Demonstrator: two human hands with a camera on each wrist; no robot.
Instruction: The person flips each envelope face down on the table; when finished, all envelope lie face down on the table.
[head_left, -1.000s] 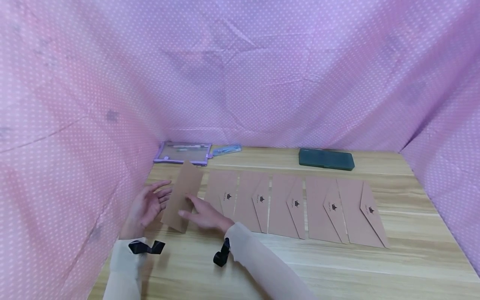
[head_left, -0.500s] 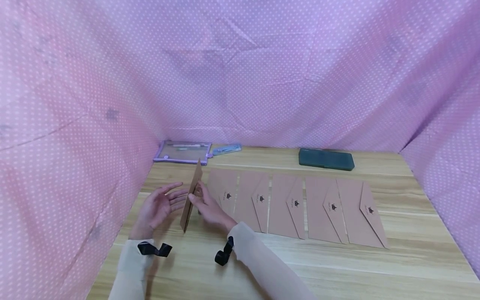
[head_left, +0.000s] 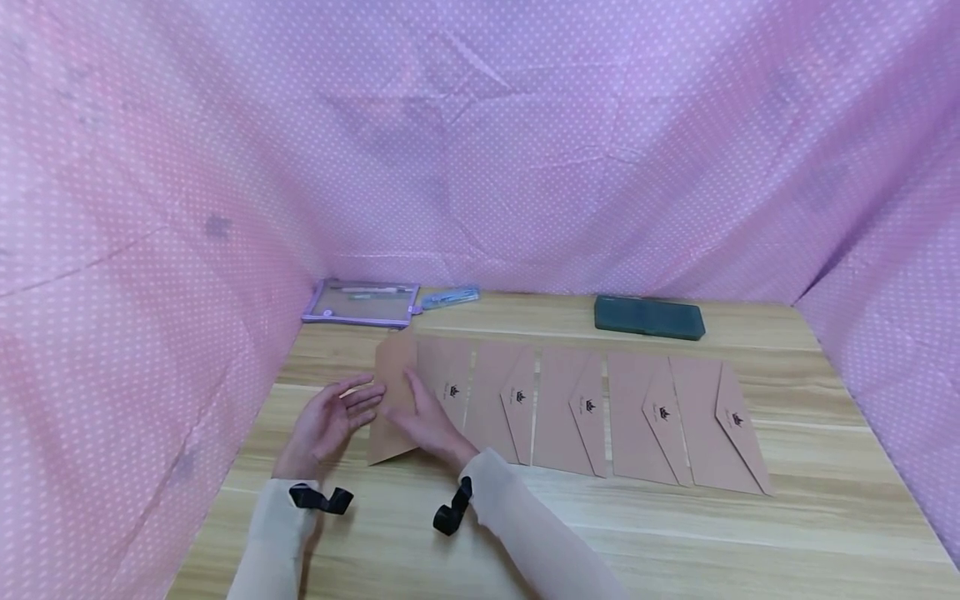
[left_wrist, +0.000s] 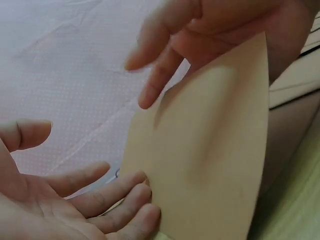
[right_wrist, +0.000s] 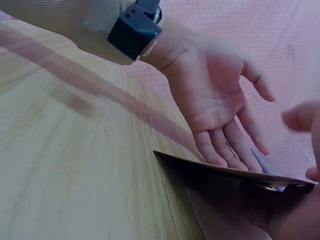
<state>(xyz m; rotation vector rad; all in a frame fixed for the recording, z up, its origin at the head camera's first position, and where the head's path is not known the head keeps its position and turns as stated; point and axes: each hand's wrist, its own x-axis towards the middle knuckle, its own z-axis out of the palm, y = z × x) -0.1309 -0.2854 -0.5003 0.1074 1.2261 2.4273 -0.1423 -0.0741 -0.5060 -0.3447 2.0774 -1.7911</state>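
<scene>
Near the left end of a row of kraft-paper envelopes [head_left: 570, 408], a plain-faced brown envelope [head_left: 393, 362] is tilted up off the table. My right hand [head_left: 433, 421] grips it from the right side; in the left wrist view much of that hand [left_wrist: 220, 25] is hidden behind the paper, which shows a soft crease. My left hand [head_left: 330, 425] is palm up on the other side, fingers extended. Its fingertips reach the envelope's left edge, seen close up in the left wrist view [left_wrist: 210, 150]. In the right wrist view the envelope's underside [right_wrist: 185, 172] is dark.
The row's envelopes have pointed flaps with crown prints. Along the back lie a purple-edged zip pouch [head_left: 360, 304] with pens, a light-blue item [head_left: 450, 297] and a dark green case [head_left: 648, 317]. Pink dotted cloth [head_left: 480, 167] encloses the wooden table [head_left: 675, 542].
The envelope has swung from leaning left, through edge-on, to leaning right toward the row. My left hand has followed it rightward; my right hand has shifted slightly right.
</scene>
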